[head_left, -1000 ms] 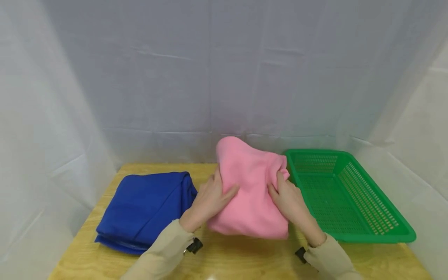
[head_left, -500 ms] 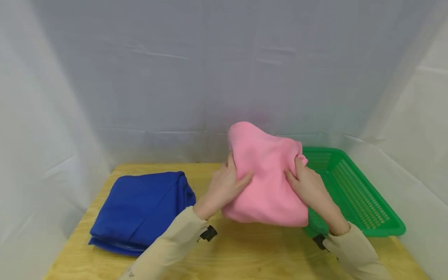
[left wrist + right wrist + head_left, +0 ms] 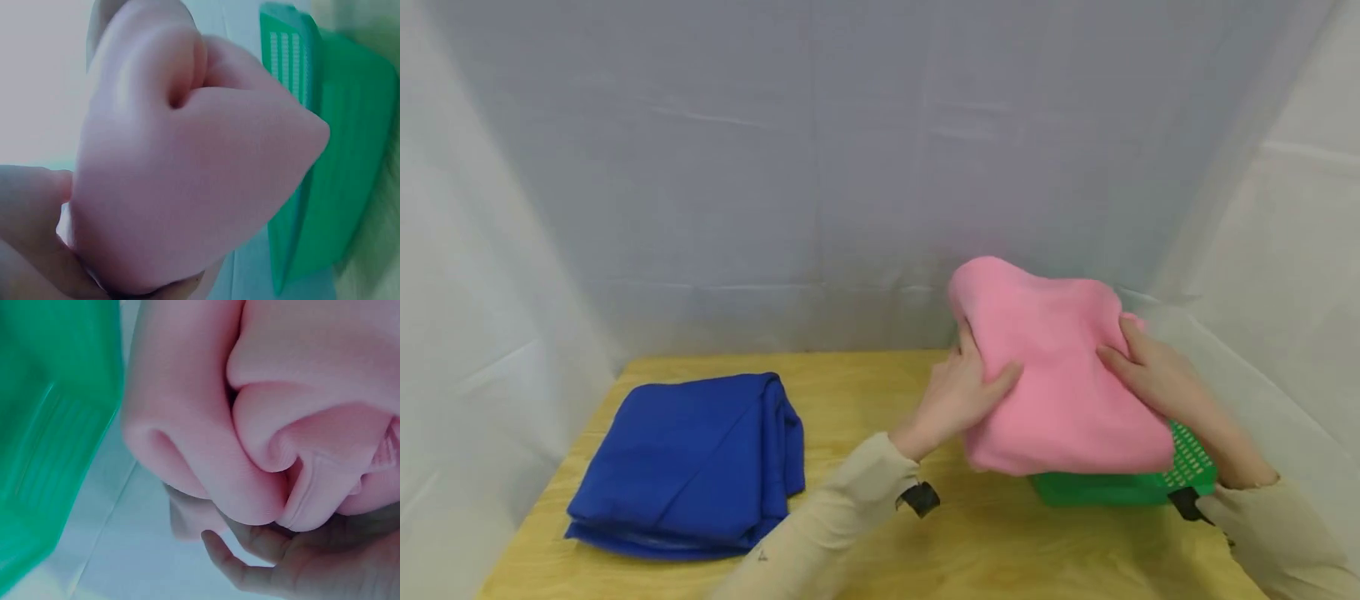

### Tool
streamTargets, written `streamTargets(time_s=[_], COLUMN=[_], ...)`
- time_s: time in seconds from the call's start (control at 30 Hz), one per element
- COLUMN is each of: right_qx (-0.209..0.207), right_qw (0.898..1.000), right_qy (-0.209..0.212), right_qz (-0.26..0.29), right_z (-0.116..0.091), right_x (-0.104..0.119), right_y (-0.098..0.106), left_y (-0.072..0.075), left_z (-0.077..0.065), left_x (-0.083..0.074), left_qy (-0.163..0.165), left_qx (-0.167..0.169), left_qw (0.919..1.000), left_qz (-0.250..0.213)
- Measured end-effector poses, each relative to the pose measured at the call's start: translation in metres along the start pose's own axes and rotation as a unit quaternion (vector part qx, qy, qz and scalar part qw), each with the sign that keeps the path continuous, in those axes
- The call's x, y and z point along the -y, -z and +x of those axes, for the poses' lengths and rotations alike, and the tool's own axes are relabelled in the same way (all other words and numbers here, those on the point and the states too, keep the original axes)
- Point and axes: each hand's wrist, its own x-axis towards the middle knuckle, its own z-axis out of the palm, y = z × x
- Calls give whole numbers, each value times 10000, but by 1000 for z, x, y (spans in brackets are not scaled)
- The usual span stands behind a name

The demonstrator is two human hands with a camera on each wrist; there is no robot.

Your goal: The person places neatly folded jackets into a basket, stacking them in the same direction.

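A folded pink garment of thick, soft cloth is held up between both hands, above the green basket. On its left side my left hand grips it, thumb on the top face and the other fingers underneath. My right hand grips the opposite side the same way. Rolled folds of the pink garment show in the right wrist view, with a ribbed edge at the right. The green basket is mostly hidden beneath the cloth; its side wall shows in the left wrist view.
A folded blue cloth lies on the left of the wooden table. Pale sheeting hangs behind the table and along both sides.
Both hands have carried the pink garment to the right, from the middle of the table to over the green basket, which it now largely covers. The blue cloth stays on the table.
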Motion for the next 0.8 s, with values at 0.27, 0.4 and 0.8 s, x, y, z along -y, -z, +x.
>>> streamTargets(time_s=[0.27, 0.4, 0.8], right_qx=[354, 333, 583], right_qw=[9988, 9981, 9946], right_qy=[-323, -443, -430], right_qz=[131, 278, 740], right_z=[-15, -14, -2], right_x=[-55, -75, -129], right_y=[34, 34, -17], left_y=[-44, -67, -112], left_z=[12, 20, 27], left_x=[-21, -24, -10], left_qy=[-404, -187, 837], left_qx=[291, 220, 146], left_qw=[9967, 9955, 9909], left_qz=[-642, -903, -1047])
